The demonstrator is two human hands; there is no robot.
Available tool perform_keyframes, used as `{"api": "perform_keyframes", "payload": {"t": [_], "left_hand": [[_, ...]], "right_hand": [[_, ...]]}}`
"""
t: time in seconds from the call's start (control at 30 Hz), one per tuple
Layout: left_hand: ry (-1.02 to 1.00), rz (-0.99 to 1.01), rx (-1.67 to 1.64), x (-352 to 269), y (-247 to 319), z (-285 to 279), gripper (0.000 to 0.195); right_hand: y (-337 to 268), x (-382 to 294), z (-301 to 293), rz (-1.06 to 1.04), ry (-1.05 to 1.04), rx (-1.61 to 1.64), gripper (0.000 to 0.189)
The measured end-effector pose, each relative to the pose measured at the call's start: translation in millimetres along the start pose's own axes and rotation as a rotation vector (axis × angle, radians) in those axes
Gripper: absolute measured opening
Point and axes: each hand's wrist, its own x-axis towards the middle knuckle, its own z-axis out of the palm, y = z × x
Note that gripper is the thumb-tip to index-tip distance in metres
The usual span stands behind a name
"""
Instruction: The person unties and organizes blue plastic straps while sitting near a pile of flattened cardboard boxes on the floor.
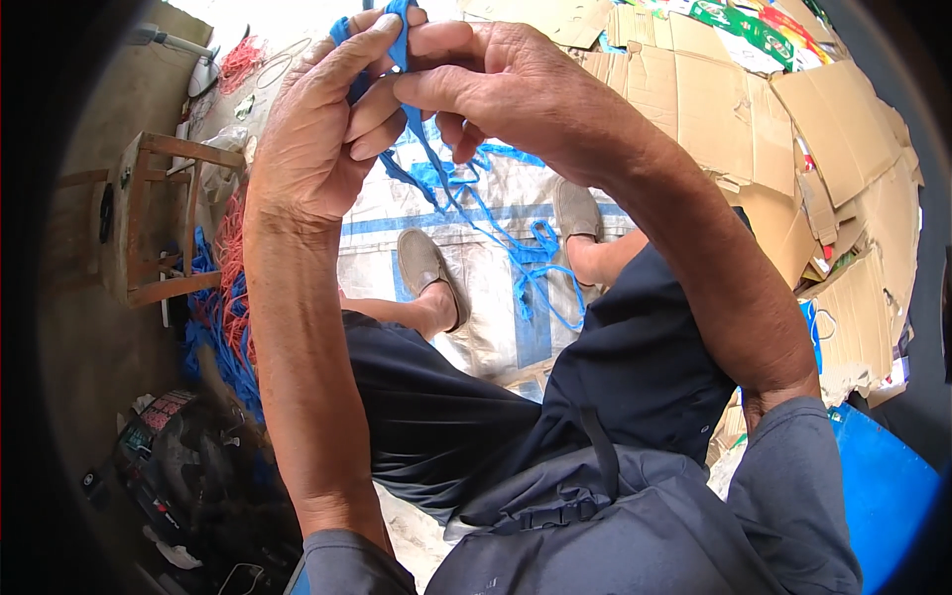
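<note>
Both my hands are raised together at the top of the view, around a strip of blue fabric or plastic (425,145). My left hand (320,111) pinches the strip between thumb and curled fingers, with a loop of it standing above the thumb. Close against it, my right hand (476,71) has thumb and forefinger on the same strip; the other fingers are partly hidden. From the hands the loose ends hang down. Below them, tangled blue strips (532,256) lie on a white woven sheet (483,297) with blue bands, between my shoes.
Flattened cardboard boxes (710,111) are piled at the right. A wooden stool or frame (167,286) stands on the left, beside heaped red twine (236,297) and blue strips (212,357). Dark bags or clutter (197,461) lie lower left. A blue panel (877,483) is at lower right.
</note>
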Motion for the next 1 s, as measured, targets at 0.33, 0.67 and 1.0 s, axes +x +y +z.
{"api": "perform_keyframes", "payload": {"t": [0.33, 0.67, 1.0], "left_hand": [[-0.037, 0.049, 0.08, 1.7, -6.2, -6.0, 0.024], [-0.065, 0.04, -0.021, 10.6, -5.1, -28.2, 0.022], [-0.179, 0.008, -0.053, 18.1, -11.6, -28.7, 0.018]], "right_hand": [[4.9, -5.2, 3.3, 0.144, 0.05, -0.064, 0.033], [-11.8, -4.1, -7.7, 0.202, 0.005, 0.598, 0.023], [-33.9, -26.4, -30.8, 0.22, -0.032, 0.562, 0.022]]}}
